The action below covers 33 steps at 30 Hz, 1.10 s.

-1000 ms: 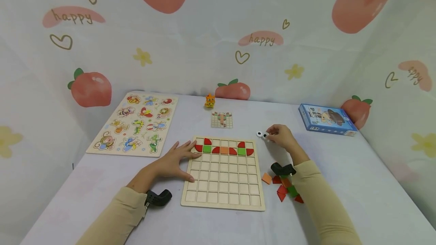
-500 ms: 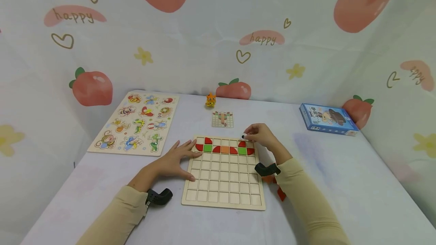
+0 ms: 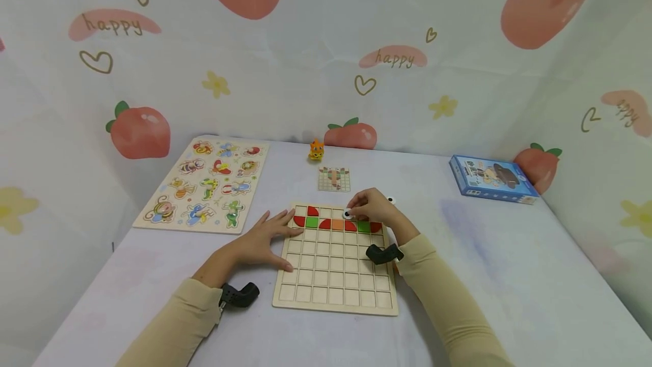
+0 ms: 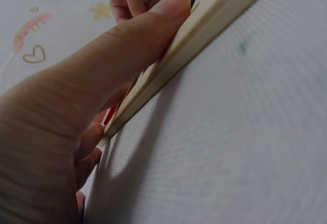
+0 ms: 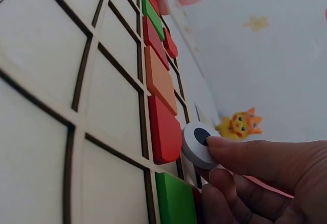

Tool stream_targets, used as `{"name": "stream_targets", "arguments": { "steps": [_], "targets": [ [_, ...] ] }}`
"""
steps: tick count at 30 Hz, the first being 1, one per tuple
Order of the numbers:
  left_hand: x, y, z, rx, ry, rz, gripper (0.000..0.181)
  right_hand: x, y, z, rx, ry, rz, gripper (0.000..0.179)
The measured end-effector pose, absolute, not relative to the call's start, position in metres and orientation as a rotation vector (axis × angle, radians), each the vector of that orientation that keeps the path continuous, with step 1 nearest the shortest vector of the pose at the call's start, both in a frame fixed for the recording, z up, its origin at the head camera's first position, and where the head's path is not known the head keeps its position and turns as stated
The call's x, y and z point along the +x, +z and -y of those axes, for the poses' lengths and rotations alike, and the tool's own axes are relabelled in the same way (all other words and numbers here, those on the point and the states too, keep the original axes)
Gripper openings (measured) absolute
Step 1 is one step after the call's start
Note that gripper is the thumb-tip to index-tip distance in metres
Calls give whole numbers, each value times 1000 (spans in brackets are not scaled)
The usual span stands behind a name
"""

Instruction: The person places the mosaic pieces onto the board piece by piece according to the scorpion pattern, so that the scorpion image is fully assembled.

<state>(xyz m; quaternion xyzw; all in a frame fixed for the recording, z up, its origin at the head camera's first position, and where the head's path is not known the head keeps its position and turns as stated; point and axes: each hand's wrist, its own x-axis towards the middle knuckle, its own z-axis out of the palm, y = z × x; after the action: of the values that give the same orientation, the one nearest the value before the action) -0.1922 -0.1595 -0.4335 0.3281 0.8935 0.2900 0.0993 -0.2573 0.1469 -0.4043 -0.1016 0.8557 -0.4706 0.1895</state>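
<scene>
A wooden grid board (image 3: 321, 265) lies flat, with red, green and orange tiles along its two top rows. My right hand (image 3: 374, 208) pinches a round white eye piece (image 5: 198, 145) with a black pupil between thumb and fingers. That piece is over the top row, just behind a red quarter-round tile (image 5: 164, 129). My left hand (image 3: 260, 242) rests on the board's left edge, fingers spread; its thumb (image 4: 171, 9) lies against the rim in the left wrist view. A second eye piece (image 3: 391, 200) sits behind the right wrist, partly hidden.
Beyond the board lie a small pattern card (image 3: 334, 179) and an orange toy figure (image 3: 316, 150). An insect puzzle board (image 3: 244, 197) is at the left, a blue box (image 3: 494, 179) at the back right. My right forearm hides most of the loose tiles.
My right hand has picked up one eye piece from beside the board and carried it left, over the top row. The left hand keeps its place on the board.
</scene>
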Motion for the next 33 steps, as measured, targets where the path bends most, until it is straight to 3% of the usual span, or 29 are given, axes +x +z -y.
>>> {"name": "stream_targets", "arguments": {
  "steps": [33],
  "targets": [
    [-190, -426, 158, 926, 861, -2583, 85, -255, -402, -153, -315, -1229, -2574, 19]
  ]
}}
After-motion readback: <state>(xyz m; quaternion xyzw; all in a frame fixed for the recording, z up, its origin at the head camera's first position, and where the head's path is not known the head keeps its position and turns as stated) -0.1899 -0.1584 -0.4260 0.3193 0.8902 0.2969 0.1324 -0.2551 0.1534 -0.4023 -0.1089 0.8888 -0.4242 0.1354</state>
